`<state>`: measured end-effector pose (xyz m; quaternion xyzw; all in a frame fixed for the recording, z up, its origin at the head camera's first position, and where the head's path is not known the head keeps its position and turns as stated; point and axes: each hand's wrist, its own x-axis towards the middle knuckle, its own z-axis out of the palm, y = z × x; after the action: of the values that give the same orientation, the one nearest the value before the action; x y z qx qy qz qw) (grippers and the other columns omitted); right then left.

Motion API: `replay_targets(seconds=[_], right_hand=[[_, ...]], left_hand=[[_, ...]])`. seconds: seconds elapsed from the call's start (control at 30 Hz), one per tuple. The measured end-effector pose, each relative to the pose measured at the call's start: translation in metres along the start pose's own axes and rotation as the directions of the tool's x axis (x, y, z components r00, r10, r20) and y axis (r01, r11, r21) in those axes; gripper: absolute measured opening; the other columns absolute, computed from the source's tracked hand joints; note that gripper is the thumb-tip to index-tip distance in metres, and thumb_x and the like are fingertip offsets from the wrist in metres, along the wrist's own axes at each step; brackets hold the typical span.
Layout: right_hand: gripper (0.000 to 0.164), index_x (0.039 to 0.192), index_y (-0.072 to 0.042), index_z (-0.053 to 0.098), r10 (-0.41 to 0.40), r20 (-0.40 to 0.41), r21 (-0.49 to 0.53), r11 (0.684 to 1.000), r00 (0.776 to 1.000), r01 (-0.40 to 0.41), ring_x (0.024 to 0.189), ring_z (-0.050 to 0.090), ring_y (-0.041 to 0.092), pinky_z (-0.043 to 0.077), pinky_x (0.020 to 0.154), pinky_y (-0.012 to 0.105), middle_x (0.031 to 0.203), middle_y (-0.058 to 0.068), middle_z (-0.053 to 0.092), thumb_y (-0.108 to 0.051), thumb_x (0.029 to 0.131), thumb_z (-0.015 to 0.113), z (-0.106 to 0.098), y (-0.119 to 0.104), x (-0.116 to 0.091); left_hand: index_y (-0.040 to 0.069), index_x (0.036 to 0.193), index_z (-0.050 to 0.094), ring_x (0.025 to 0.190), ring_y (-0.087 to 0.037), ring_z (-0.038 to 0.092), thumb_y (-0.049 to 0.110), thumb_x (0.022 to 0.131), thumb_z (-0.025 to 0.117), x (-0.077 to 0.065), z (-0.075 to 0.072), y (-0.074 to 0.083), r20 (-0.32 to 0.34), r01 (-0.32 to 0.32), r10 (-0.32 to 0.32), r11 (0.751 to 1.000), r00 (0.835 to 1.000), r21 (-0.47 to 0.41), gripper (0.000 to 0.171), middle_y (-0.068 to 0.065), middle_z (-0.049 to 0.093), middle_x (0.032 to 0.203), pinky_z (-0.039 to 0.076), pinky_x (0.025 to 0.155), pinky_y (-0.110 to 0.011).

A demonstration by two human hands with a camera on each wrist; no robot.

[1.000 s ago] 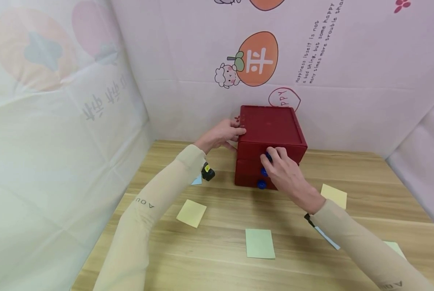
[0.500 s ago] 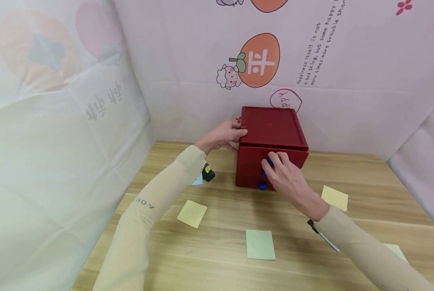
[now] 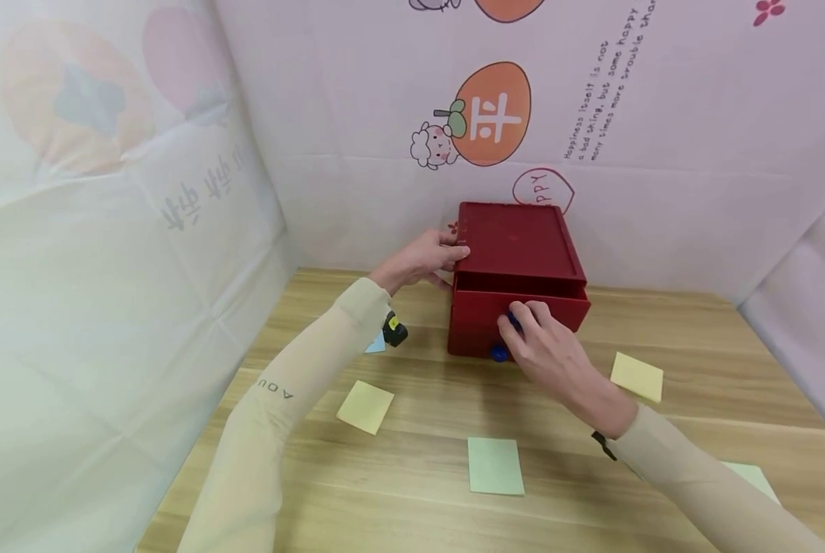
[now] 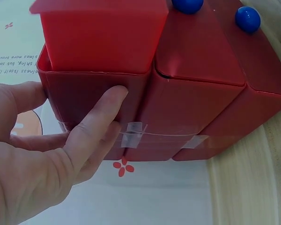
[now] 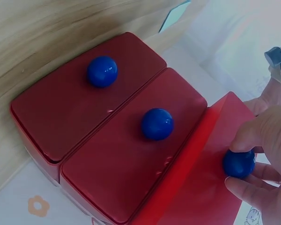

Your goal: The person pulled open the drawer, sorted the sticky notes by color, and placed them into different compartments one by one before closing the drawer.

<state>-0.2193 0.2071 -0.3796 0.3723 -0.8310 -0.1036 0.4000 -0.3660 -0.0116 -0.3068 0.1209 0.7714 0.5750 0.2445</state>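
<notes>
A dark red cabinet (image 3: 519,242) with three drawers stands against the back wall. Its top drawer (image 3: 475,306) is pulled partly out, leaving a dark gap under the cabinet's top. My right hand (image 3: 551,357) pinches the blue round knob (image 5: 239,163) of that drawer between thumb and fingers. The middle drawer (image 5: 131,173) and bottom drawer (image 5: 79,117) are closed, each with a blue knob. Fingers of my left hand (image 4: 51,150) lie straight along the cabinet's left side, with the thumb at its top edge. The drawer's inside is too dark to make out.
Sticky notes lie on the wooden table (image 3: 412,507): a yellow one (image 3: 366,407) at left, a green one (image 3: 495,466) in front, another yellow one (image 3: 637,376) at right. Printed cloth (image 3: 357,115) hangs behind and at both sides. Clear tape (image 4: 133,133) runs along the cabinet's side.
My right hand has drawn the top drawer out of the cabinet toward me, from closed to partly open. The left hand has stayed on the cabinet's side.
</notes>
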Motion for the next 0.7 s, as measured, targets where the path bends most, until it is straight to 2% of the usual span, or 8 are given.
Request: replay_targets(seconds=[0.2, 0.33, 0.53, 0.7], right_hand=[[0.03, 0.109, 0.003, 0.063, -0.013, 0.016, 0.004, 1.0, 1.0, 0.013, 0.093, 0.056, 0.039, 0.061, 0.069, 0.037, 0.112, 0.026, 0.058, -0.005, 0.104, 0.034, -0.006, -0.003, -0.002], [0.035, 0.11, 0.004, 0.063, -0.028, 0.042, 0.0, 1.0, 0.999, 0.028, 0.093, 0.055, 0.039, 0.06, 0.071, 0.036, 0.112, 0.026, 0.058, -0.006, 0.105, 0.03, -0.012, -0.004, -0.002], [0.052, 0.108, 0.005, 0.065, -0.038, 0.019, 0.049, 0.998, 0.999, 0.037, 0.09, 0.053, 0.04, 0.058, 0.068, 0.037, 0.11, 0.028, 0.058, -0.007, 0.106, 0.014, -0.016, -0.008, -0.004], [0.052, 0.107, 0.004, 0.066, -0.045, 0.014, 0.057, 0.997, 0.999, 0.044, 0.089, 0.053, 0.038, 0.057, 0.067, 0.036, 0.109, 0.026, 0.058, -0.004, 0.105, 0.016, -0.021, -0.011, -0.007]], left_hand=[[0.004, 0.141, 0.047, 0.112, -0.029, 0.065, 0.024, 0.099, 0.058, -0.002, -0.002, 0.002, 0.008, -0.009, 0.008, 1.0, 1.0, 0.01, 0.048, -0.015, 0.065, 0.124, 0.059, 0.085, -0.052], [0.004, 0.142, 0.046, 0.11, -0.028, 0.066, 0.025, 0.099, 0.059, -0.002, -0.002, 0.002, 0.008, -0.013, 0.013, 1.0, 1.0, 0.027, 0.049, -0.014, 0.065, 0.123, 0.061, 0.082, -0.05], [0.004, 0.147, 0.041, 0.114, -0.03, 0.064, 0.024, 0.099, 0.059, -0.001, -0.001, 0.002, 0.006, -0.011, 0.011, 1.0, 1.0, 0.013, 0.055, -0.016, 0.064, 0.126, 0.059, 0.084, -0.053], [0.003, 0.146, 0.041, 0.114, -0.031, 0.064, 0.023, 0.098, 0.06, -0.001, -0.001, 0.001, 0.005, -0.003, 0.003, 1.0, 1.0, -0.009, 0.056, -0.017, 0.064, 0.126, 0.058, 0.085, -0.055]])
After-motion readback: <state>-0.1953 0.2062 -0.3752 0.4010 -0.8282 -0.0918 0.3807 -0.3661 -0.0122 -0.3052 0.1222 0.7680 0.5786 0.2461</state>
